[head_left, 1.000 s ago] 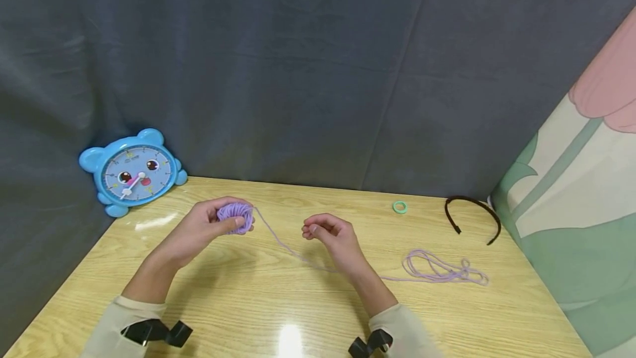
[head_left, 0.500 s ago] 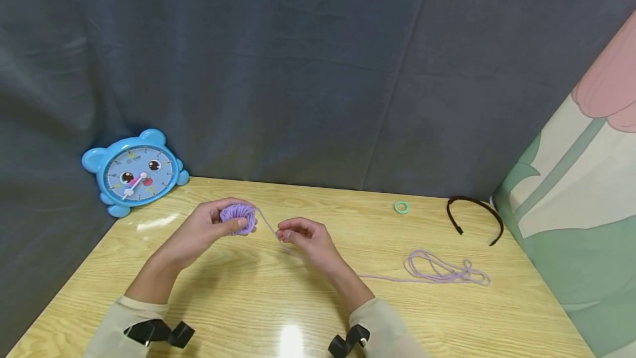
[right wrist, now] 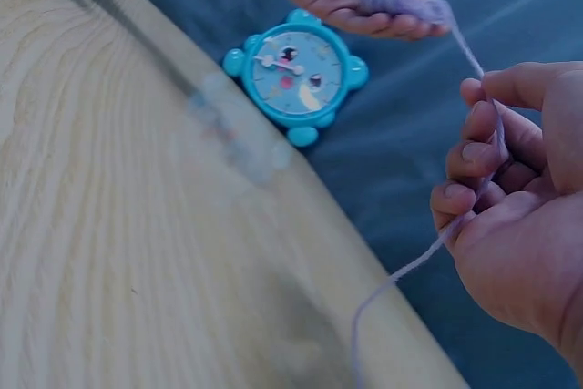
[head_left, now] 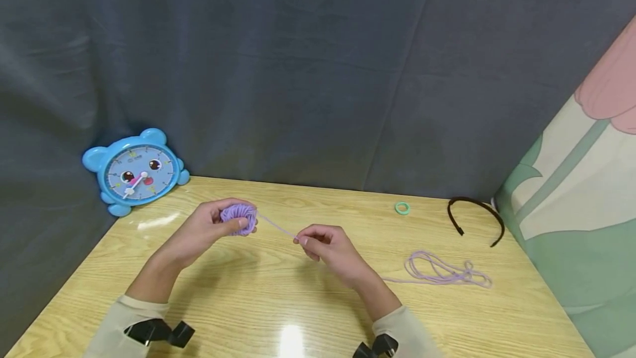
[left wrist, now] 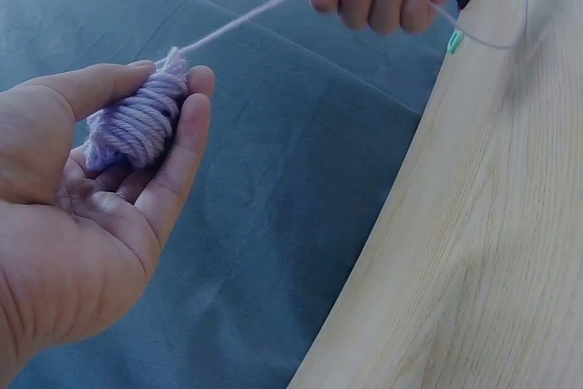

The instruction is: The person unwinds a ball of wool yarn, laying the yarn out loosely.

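Observation:
My left hand (head_left: pixel 199 231) holds a small wound bundle of purple yarn (head_left: pixel 239 219) between thumb and fingers, raised over the table. From the bundle's right end a taut strand (head_left: pixel 276 226) runs to my right hand (head_left: pixel 330 248), which pinches it between thumb and forefinger. In the right wrist view the strand crosses the palm under the curled fingers (right wrist: pixel 469 159) and leaves at the heel of the hand. It trails across the table to a loose heap of yarn loops (head_left: pixel 439 269) at the right. The left wrist view shows the wraps lying side by side along the bundle (left wrist: pixel 137 123).
A blue bear-shaped clock (head_left: pixel 139 173) leans against the dark curtain (head_left: pixel 298 82) at the back left. Toward the back right of the wooden table (head_left: pixel 238 308) lie a green ring (head_left: pixel 402 203) and a black headband (head_left: pixel 477 200). A flower-patterned cloth (head_left: pixel 581 236) borders the right side.
My right hand first came left to the strand, then pinched it and drew back right, pulling it from slack to taut. My left hand stays nearly still with the bundle.

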Demonstrator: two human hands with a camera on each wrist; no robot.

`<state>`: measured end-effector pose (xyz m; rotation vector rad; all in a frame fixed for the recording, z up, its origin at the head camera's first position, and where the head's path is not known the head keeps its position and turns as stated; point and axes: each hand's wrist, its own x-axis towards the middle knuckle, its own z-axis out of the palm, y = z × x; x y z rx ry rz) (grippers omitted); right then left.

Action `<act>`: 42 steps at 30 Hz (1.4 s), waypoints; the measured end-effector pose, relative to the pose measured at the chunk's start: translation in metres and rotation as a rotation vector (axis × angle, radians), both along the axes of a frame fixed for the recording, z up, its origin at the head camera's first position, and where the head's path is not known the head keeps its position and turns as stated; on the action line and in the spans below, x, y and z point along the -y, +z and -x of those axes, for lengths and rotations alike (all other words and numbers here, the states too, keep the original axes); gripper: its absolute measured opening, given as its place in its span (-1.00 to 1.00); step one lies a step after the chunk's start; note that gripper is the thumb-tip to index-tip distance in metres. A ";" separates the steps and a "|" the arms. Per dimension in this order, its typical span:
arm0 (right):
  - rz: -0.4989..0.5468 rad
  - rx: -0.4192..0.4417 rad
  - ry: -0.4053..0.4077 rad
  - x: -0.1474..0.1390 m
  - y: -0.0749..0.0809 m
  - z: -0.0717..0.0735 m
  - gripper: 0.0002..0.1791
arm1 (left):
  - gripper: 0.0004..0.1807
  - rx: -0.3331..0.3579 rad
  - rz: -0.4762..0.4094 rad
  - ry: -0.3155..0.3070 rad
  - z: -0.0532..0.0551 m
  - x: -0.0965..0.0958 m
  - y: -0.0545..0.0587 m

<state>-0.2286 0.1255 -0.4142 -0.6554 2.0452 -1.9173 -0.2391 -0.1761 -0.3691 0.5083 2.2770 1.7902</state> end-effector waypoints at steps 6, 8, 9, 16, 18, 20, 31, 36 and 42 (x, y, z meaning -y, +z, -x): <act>0.001 -0.043 -0.039 -0.027 0.014 -0.007 -0.74 | -0.53 0.003 0.008 -0.002 0.000 0.000 -0.001; -0.002 -0.054 -0.058 -0.036 0.017 -0.009 -0.75 | -0.52 0.003 0.012 0.000 0.000 -0.001 -0.002; -0.003 -0.060 -0.067 -0.041 0.018 -0.009 -0.75 | -0.52 0.005 0.013 0.002 0.000 -0.001 -0.002; -0.018 -0.091 -0.120 -0.062 0.018 -0.013 -0.83 | -0.52 0.010 0.035 0.012 0.000 -0.002 -0.002; -0.015 -0.101 -0.143 -0.066 0.017 -0.014 -0.86 | -0.52 0.009 0.034 0.010 0.000 -0.002 -0.002; -0.012 -0.114 -0.164 -0.070 0.017 -0.015 -0.88 | -0.52 0.006 0.029 0.009 -0.001 -0.003 -0.003; 0.012 -0.138 -0.277 -0.090 0.022 -0.018 -0.85 | -0.50 0.015 0.036 0.009 -0.002 -0.002 -0.002; 0.045 -0.123 -0.297 -0.096 0.027 -0.018 -0.84 | -0.53 0.004 0.035 0.013 -0.001 -0.001 -0.003; 0.114 -0.131 -0.290 -0.104 0.033 -0.019 -0.79 | -0.57 -0.015 0.026 0.006 0.000 -0.002 -0.004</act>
